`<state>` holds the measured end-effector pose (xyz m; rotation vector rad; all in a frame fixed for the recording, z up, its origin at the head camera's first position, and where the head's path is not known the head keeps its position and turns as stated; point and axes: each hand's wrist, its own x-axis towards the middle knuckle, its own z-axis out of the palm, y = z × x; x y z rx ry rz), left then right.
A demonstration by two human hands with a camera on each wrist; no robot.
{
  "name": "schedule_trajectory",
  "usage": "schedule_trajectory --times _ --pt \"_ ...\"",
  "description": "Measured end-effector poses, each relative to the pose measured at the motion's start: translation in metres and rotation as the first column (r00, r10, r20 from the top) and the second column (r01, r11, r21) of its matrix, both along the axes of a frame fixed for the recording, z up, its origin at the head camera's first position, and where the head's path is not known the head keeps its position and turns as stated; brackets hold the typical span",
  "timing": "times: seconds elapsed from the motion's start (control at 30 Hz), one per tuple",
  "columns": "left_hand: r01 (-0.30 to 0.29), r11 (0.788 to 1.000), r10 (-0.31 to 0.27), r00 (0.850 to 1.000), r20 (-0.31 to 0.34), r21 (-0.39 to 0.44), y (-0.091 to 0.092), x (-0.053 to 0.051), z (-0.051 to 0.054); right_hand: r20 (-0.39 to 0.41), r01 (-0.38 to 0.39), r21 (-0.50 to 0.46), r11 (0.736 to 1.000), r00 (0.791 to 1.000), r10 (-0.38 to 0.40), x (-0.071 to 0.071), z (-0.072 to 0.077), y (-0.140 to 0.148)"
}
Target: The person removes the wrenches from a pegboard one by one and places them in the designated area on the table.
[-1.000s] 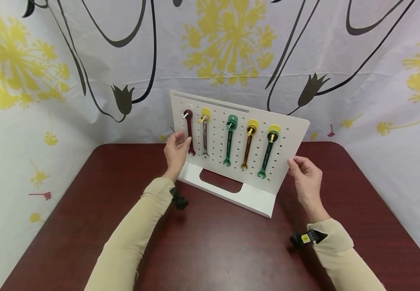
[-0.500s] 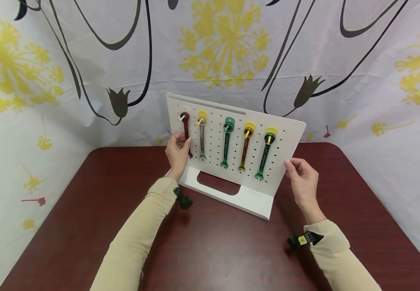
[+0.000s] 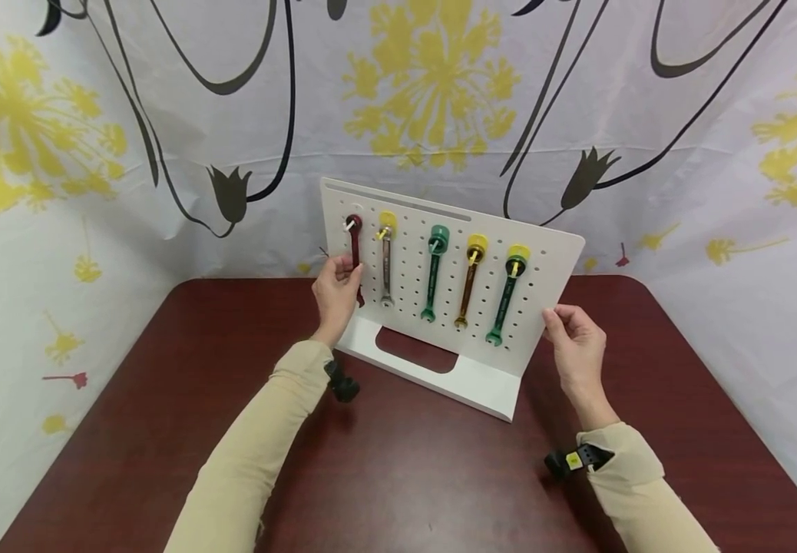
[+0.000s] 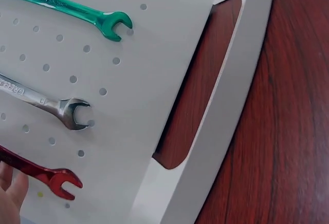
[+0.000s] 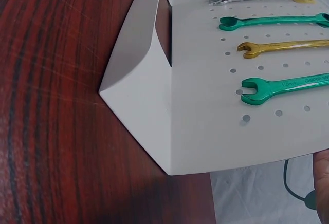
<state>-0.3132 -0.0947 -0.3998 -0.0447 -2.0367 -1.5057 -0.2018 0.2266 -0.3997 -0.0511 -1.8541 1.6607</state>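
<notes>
A white pegboard stand (image 3: pixel 537 284) stands at an angle on the table, with combination wrenches hanging from its pegs. At the left end, my left hand (image 3: pixel 335 299) pinches the handle of the red wrench (image 3: pixel 355 244); its ring end is still at its peg. In the left wrist view, my left fingers (image 4: pixel 15 193) lie against the red wrench's handle (image 4: pixel 36 170). To its right hang a silver wrench (image 3: pixel 387 269), a green wrench (image 3: pixel 433 276), a gold wrench (image 3: pixel 467 288) and another green wrench (image 3: pixel 504 307). My right hand (image 3: pixel 580 349) pinches the board's right edge, its fingers partly behind it.
The dark red wooden table (image 3: pixel 398 476) extends around the stand. A patterned cloth (image 3: pixel 440 115) hangs close behind the board. The stand's base has a rounded cut-out (image 3: pixel 415 349). Cameras are strapped to both wrists.
My left hand has moved slightly from beside the red wrench onto its lower handle, now covering part of it. The right hand keeps its hold on the board's edge. The view shifts slightly.
</notes>
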Motion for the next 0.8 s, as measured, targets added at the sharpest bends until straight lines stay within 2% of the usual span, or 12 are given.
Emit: schedule_trajectory --times 0.37,0.63,0.8 --pt "0.076 0.996 -0.076 0.997 0.003 -0.050 -0.012 0.015 0.004 -0.002 -0.004 -0.033 0.999 1.000 0.004 0.001 -0.001 -0.001" --pt "0.086 0.989 -0.085 0.996 0.016 -0.122 -0.023 0.027 0.012 -0.007 -0.007 -0.031 0.999 1.000 0.006 0.000 0.001 0.000" --pt "0.160 0.982 -0.156 0.987 0.048 -0.103 -0.030 0.031 0.015 -0.006 -0.009 -0.037 0.999 1.000 0.009 -0.001 0.001 0.000"
